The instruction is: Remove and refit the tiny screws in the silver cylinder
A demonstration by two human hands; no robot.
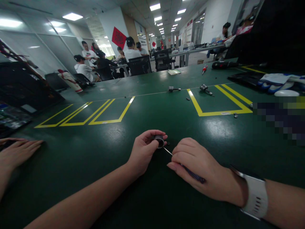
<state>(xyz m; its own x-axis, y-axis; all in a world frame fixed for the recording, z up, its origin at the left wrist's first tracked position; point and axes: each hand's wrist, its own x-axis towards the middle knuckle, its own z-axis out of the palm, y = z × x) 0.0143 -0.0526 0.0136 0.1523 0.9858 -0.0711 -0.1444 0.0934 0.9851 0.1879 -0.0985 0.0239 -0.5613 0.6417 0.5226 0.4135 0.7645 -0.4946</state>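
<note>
- The tabletop (100,152) is dark green, with yellow tape outlines marked on it.
- Two small metal cylinder parts (173,89) lie near the right-hand yellow outline, one just inside it.
- A red-handled screwdriver (204,68) lies farther back.
- White and blue gloves (276,82) rest at the right edge.
- A flat pale card (174,72) lies near the far edge.
- A few tiny dark washers (235,115) are scattered about.
</note>
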